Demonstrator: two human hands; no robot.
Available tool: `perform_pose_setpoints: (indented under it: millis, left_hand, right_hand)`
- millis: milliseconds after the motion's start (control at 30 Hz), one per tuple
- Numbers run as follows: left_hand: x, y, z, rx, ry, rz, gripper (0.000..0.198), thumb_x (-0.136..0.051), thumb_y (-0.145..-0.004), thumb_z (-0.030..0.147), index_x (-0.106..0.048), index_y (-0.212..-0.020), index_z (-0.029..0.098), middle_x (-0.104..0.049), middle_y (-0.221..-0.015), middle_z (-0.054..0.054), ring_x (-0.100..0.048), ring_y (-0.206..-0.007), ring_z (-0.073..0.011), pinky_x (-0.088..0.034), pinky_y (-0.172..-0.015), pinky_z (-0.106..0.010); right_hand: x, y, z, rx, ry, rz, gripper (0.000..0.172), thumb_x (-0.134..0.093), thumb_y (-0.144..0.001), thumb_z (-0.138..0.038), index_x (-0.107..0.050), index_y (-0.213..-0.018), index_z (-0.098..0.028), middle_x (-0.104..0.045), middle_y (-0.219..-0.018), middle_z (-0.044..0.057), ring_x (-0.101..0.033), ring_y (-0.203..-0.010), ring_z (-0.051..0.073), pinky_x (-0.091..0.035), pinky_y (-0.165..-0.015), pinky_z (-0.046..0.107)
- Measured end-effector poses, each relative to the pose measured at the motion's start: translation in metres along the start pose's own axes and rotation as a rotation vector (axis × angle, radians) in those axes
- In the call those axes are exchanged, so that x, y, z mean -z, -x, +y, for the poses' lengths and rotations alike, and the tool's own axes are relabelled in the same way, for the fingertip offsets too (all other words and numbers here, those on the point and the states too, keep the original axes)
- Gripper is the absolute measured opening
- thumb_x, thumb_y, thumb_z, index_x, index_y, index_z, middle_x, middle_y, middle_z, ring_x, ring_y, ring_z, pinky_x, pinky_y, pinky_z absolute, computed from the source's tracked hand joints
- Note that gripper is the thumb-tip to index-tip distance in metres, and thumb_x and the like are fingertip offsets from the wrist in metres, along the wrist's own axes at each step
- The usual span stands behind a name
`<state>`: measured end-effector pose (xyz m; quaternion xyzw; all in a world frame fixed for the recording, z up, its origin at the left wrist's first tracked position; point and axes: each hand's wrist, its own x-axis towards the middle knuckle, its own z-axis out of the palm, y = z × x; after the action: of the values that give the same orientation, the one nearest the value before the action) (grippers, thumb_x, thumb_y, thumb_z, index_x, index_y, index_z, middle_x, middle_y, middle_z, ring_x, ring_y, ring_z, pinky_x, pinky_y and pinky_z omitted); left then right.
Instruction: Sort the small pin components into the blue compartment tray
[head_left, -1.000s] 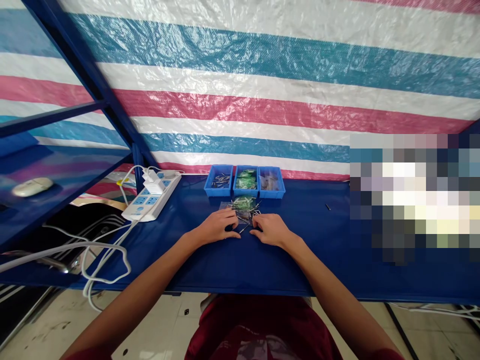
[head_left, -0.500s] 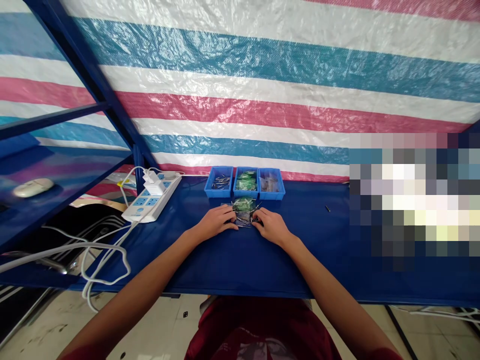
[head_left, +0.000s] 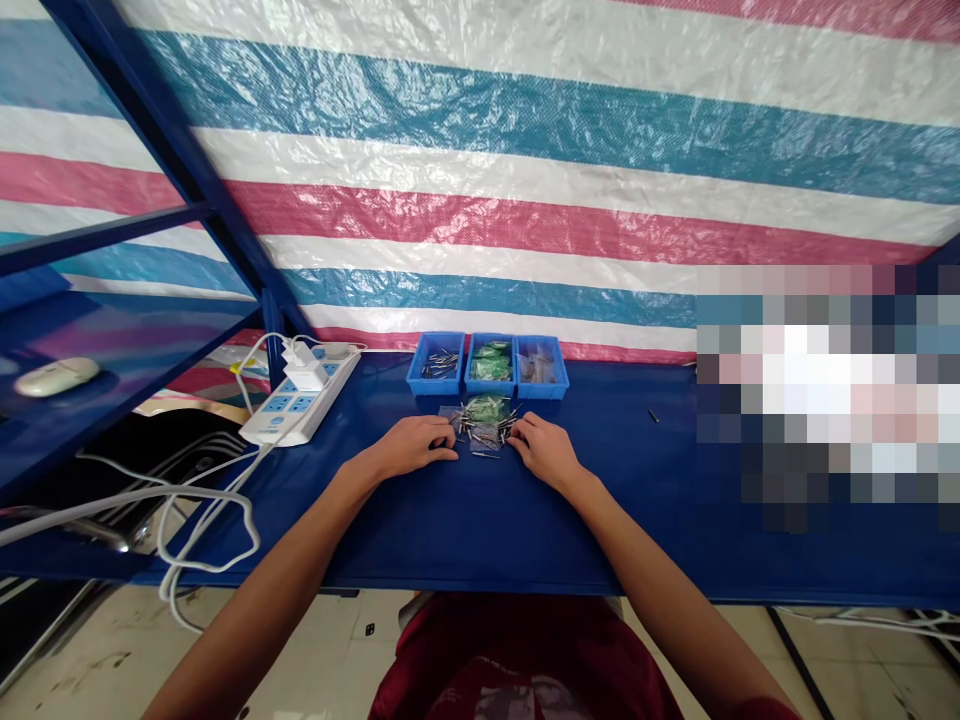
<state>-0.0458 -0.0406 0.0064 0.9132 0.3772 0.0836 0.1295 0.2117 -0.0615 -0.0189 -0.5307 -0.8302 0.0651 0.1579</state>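
Observation:
In the head view a mixed pile of thin metal pins, small clear plastic bags and green plastic packets lies on the blue table. My left hand rests just left of the pile, fingers curled and thumb apart, with nothing visible in it. At the pile's right edge is my right hand, its fingertips by the pins and its thumb a little apart from the fingers. One pin lies loose at the front of the pile.
Behind the pile, three blue bins stand side by side: one with metal pins, one with green packets, one with clear bags. A power strip with white cables lies left. A small dark pin lies right.
My left hand has drawn back leftward from the pile. The right hand has shifted slightly right, and the pile between the hands shows more fully and looks more spread.

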Motion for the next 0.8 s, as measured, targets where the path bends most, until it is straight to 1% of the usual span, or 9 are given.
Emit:
perform_pose_setpoints:
  millis: [100,267,367,467,600,700,800]
  left_hand:
    - [-0.006,-0.002,-0.002,-0.004,0.008,0.037,0.036,-0.045,-0.093,0.048,-0.058,-0.076,0.019,-0.058,-0.073,0.001,-0.055,-0.066,-0.013,-0.034,-0.058,-0.023]
    - [-0.012,-0.004,-0.002,-0.017,-0.008,0.079,0.034,-0.043,-0.095,0.044,-0.06,-0.08,0.019,-0.062,-0.078,-0.001,-0.058,-0.07,-0.0138,-0.037,-0.063,-0.023]
    - [-0.013,-0.004,0.001,-0.01,-0.018,0.113,0.035,-0.042,-0.095,0.045,-0.061,-0.081,0.019,-0.064,-0.078,-0.001,-0.06,-0.072,-0.0145,-0.039,-0.065,-0.023]
    - [-0.011,-0.004,0.005,0.003,-0.001,0.175,0.038,-0.04,-0.096,0.045,-0.063,-0.082,0.018,-0.066,-0.08,-0.002,-0.061,-0.074,-0.0149,-0.041,-0.067,-0.023]
    - [-0.01,-0.004,0.011,0.009,0.03,0.237,0.039,-0.039,-0.096,0.046,-0.064,-0.086,0.018,-0.067,-0.08,-0.003,-0.061,-0.074,-0.0147,-0.043,-0.069,-0.024]
    - [-0.015,-0.006,0.016,-0.008,0.051,0.25,0.037,-0.042,-0.095,0.047,-0.065,-0.087,0.018,-0.066,-0.075,-0.002,-0.06,-0.069,-0.0137,-0.042,-0.065,-0.023]
    - [-0.02,-0.008,0.021,-0.053,0.058,0.213,0.034,-0.043,-0.095,0.044,-0.065,-0.088,0.018,-0.066,-0.076,-0.002,-0.061,-0.071,-0.0139,-0.042,-0.066,-0.023]
  right_hand:
    - [-0.001,-0.001,0.001,0.008,-0.001,0.009,0.01,-0.053,-0.093,-0.024,-0.062,-0.091,-0.02,-0.061,-0.095,0.004,-0.061,-0.081,0.016,-0.041,-0.062,0.026]
    - [-0.003,0.0,0.001,0.036,0.001,0.035,0.011,-0.051,-0.094,-0.022,-0.061,-0.092,-0.019,-0.06,-0.096,0.005,-0.06,-0.086,0.017,-0.044,-0.067,0.026]
    - [-0.001,0.0,0.0,0.062,-0.006,0.051,0.011,-0.051,-0.094,-0.023,-0.061,-0.092,-0.019,-0.06,-0.097,0.006,-0.06,-0.089,0.018,-0.045,-0.071,0.027]
    - [0.001,0.001,0.0,0.08,-0.032,0.089,0.012,-0.049,-0.095,-0.024,-0.06,-0.091,-0.019,-0.06,-0.097,0.006,-0.058,-0.091,0.018,-0.046,-0.073,0.028]
    - [0.001,0.001,0.0,0.063,-0.065,0.149,0.013,-0.048,-0.095,-0.024,-0.059,-0.091,-0.019,-0.061,-0.096,0.006,-0.058,-0.093,0.018,-0.045,-0.074,0.027]
    - [0.0,0.0,0.001,0.019,-0.059,0.157,0.012,-0.048,-0.095,-0.024,-0.059,-0.091,-0.02,-0.063,-0.093,0.006,-0.059,-0.09,0.018,-0.045,-0.073,0.027]
    - [-0.001,-0.001,0.001,-0.015,-0.062,0.157,0.013,-0.048,-0.095,-0.024,-0.059,-0.09,-0.02,-0.065,-0.091,0.005,-0.06,-0.086,0.018,-0.044,-0.07,0.027]
